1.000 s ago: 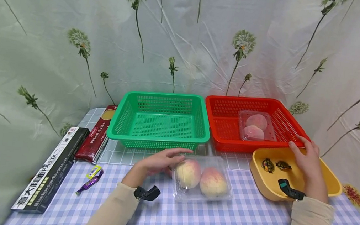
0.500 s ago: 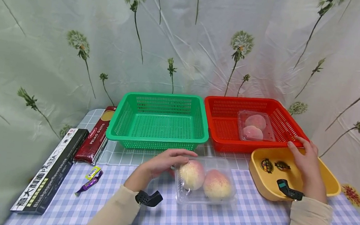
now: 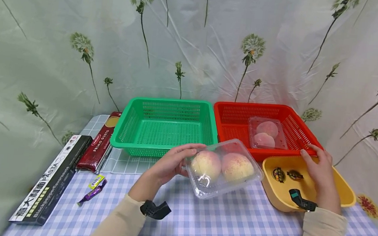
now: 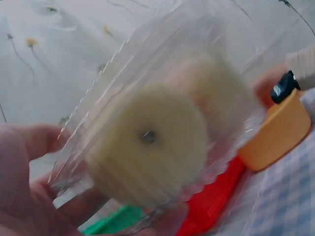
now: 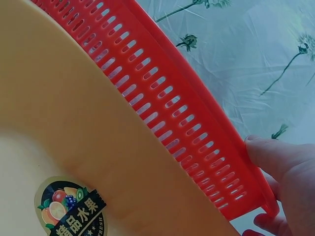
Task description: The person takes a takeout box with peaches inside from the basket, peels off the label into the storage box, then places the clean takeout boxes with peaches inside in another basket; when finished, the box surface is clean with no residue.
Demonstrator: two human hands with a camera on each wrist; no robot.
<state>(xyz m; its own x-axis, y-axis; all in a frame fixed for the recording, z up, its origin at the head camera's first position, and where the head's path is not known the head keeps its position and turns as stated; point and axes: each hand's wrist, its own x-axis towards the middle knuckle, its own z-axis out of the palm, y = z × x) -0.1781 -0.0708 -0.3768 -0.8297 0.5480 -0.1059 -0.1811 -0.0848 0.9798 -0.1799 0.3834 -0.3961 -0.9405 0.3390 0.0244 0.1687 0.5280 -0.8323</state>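
Note:
My left hand (image 3: 171, 165) grips the left end of a clear plastic box (image 3: 199, 190), tilted above the checked cloth. Two yellow-and-pink peaches (image 3: 206, 166) show through it. In the left wrist view the peaches (image 4: 147, 142) look blurred, with fingers behind the plastic. My right hand (image 3: 322, 174) holds the near right corner of the red basket (image 3: 240, 152), over the yellow tub (image 3: 346, 191). The right wrist view has the thumb on the rim of the red basket (image 5: 162, 54) and fingers below. Another box of two peaches (image 3: 266, 134) lies inside the basket.
Left of the red basket stands a green basket (image 3: 164, 149). A red spaghetti packet (image 3: 96, 147), a black pasta box (image 3: 52, 181), and a small purple wrapped candy (image 3: 93, 193) with a yellow packet (image 3: 96, 181) lie further left. Fruit stickers (image 5: 69, 206) lie in the tub.
The left hand has lifted the clear box of peaches off the cloth, tilting it and moving it slightly right. My right hand has stayed at the basket corner.

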